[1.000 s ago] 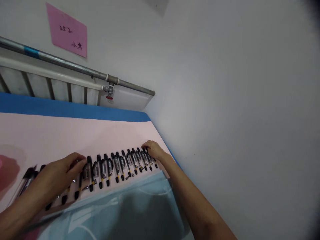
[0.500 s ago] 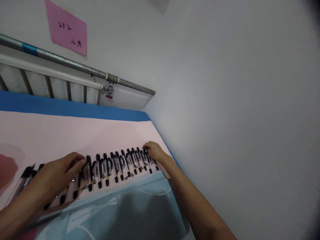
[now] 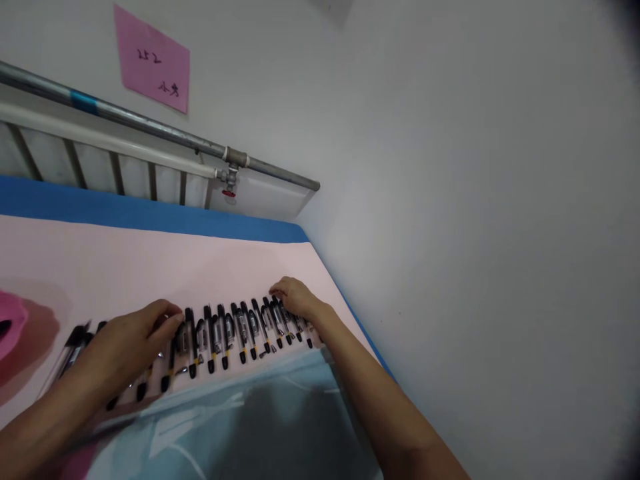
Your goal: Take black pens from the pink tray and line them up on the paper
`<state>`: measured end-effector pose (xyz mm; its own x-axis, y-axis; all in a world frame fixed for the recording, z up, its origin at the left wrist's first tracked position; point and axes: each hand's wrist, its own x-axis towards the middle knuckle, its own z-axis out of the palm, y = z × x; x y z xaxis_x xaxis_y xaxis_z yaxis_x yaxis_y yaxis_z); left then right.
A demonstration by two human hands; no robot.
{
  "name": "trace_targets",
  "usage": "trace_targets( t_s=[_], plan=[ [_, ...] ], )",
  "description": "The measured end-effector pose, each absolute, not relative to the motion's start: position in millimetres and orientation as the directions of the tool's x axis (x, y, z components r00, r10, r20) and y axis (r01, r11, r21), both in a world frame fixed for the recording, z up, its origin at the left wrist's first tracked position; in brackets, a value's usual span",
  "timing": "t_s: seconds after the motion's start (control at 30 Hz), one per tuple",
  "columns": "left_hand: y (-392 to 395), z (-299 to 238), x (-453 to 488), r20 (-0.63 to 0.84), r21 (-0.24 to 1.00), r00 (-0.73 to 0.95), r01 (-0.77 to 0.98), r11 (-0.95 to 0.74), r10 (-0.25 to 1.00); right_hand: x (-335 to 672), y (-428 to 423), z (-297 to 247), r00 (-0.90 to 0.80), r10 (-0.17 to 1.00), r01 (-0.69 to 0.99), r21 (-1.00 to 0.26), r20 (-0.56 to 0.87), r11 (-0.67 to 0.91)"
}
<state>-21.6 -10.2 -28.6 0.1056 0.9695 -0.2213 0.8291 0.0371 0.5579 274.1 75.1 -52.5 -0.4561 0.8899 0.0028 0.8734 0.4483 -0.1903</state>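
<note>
A row of clear-barrelled pens (image 3: pixel 241 337) with black ends and yellow bands lies on the pink tabletop (image 3: pixel 150 260). Loose caps with clips and small silver tips lie among the barrels. My left hand (image 3: pixel 125 340) hovers over or rests on the left part of the row, its thumb and forefinger bent but apart beside a pen; its other fingers are hidden. At the right end, my right hand (image 3: pixel 296 297) touches the upper ends of several pens with bent fingers and covers them partly. No pen is lifted in either hand.
In front of the row lies a light-blue sheet or bag (image 3: pixel 240 427) with white lines. A pink object (image 3: pixel 15 317) stands at the far left. Blue edging (image 3: pixel 150 217) borders the table, with a radiator and pipe (image 3: pixel 165 133) behind and a wall (image 3: pixel 450 233) at the right.
My right hand has slid left along the pens' upper ends. My left hand stays at about the same pens. The whole view has shifted slightly, showing more of the pink object.
</note>
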Motion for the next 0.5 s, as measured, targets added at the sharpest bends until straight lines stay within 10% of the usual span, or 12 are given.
trace_targets(
  t_s=[0.5],
  plan=[
    [-10, -32, -21, -0.181, 0.578, 0.116, 0.816, 0.010, 0.976, 275, 62, -50, -0.441, 0.897, 0.881, -0.184, 0.007, 0.435]
  ],
)
